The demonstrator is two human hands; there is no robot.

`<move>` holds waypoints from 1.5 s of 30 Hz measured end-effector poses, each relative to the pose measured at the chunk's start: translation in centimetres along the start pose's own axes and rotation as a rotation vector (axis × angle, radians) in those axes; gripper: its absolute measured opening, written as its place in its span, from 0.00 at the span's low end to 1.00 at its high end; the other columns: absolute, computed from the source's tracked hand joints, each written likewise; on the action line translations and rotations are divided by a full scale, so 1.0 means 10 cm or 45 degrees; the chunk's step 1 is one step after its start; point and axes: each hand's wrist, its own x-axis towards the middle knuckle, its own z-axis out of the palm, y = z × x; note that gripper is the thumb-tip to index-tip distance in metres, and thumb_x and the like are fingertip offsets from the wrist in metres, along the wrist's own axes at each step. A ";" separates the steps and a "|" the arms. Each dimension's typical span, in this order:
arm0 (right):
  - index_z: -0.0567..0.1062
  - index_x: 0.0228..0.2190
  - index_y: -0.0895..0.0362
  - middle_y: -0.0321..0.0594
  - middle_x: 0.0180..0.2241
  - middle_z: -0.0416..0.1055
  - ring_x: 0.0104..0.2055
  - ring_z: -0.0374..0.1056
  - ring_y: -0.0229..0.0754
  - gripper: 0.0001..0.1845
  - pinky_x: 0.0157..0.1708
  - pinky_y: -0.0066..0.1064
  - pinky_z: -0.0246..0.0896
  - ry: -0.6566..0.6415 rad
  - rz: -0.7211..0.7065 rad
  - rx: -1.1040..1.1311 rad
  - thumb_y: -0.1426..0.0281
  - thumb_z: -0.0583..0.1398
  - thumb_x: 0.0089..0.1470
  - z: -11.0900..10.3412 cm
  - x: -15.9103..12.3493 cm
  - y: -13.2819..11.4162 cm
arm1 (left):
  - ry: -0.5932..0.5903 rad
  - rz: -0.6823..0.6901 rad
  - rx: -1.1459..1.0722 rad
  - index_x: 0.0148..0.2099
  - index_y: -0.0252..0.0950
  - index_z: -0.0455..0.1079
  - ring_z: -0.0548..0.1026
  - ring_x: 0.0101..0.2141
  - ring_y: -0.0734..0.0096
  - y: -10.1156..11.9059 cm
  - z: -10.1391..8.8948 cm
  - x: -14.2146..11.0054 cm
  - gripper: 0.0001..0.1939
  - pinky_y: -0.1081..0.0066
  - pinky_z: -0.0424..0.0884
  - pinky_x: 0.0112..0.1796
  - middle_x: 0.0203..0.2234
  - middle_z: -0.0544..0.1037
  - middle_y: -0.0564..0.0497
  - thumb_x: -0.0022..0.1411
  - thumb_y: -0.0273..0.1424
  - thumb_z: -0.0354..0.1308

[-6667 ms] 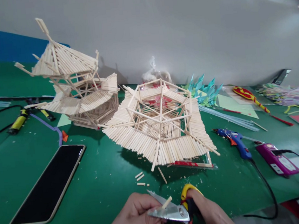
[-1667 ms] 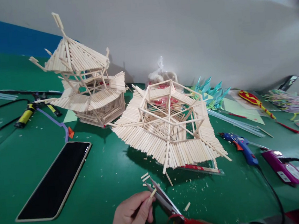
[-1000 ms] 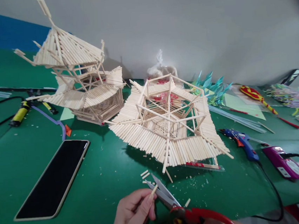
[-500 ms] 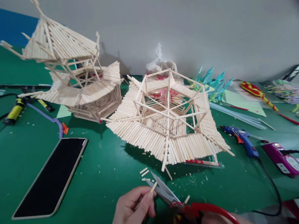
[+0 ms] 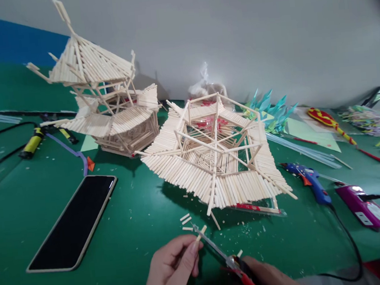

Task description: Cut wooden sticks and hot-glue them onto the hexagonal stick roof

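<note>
Between thumb and fingers, my left hand [image 5: 175, 267] pinches a short wooden stick [image 5: 201, 233]. My right hand [image 5: 270, 276] is wrapped round the handles of red-handled scissors [image 5: 217, 249], whose blades lie across the stick close to my left fingertips. Just beyond my hands stands a wooden-stick model [image 5: 186, 174] with a slatted roof skirt and an open frame on top. Several cut stick pieces [image 5: 185, 217] lie on the green table in front of it. Part of my right hand is cut off by the bottom edge.
A taller stick pagoda [image 5: 91, 62] stands at the back left, with a phone [image 5: 73, 223] in front of it. To the right lie a blue glue gun [image 5: 309, 180], a purple power strip [image 5: 365, 204] with a black cord, and clear glue sticks [image 5: 303, 149].
The scissor blades have closed from apart onto the stick, and the scissors have turned edge-on. My view has shifted slightly, so the scene sits a little further right and lower.
</note>
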 end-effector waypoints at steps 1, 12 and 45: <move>0.67 0.39 0.57 0.40 0.33 0.72 0.35 0.67 0.44 0.16 0.35 0.34 0.62 0.027 0.001 -0.037 0.69 0.61 0.45 -0.02 0.00 -0.01 | -0.008 0.008 -0.003 0.25 0.35 0.69 0.62 0.19 0.76 0.00 0.00 0.00 0.11 0.79 0.59 0.22 0.14 0.65 0.57 0.56 0.34 0.53; 0.64 0.31 0.57 0.47 0.29 0.70 0.29 0.68 0.46 0.12 0.29 0.36 0.62 0.382 -0.071 -0.365 0.69 0.55 0.40 0.00 -0.05 -0.22 | -0.014 0.143 0.010 0.27 0.36 0.70 0.63 0.20 0.76 -0.01 0.04 -0.04 0.09 0.79 0.60 0.23 0.16 0.66 0.57 0.56 0.32 0.52; 0.57 0.27 0.55 0.39 0.21 0.68 0.20 0.60 0.39 0.13 0.18 0.28 0.52 0.412 -0.109 -0.343 0.69 0.54 0.34 0.01 0.01 -0.17 | 0.058 0.712 0.391 0.29 0.39 0.69 0.71 0.24 0.76 0.02 0.00 -0.05 0.07 0.81 0.66 0.27 0.21 0.71 0.56 0.54 0.22 0.52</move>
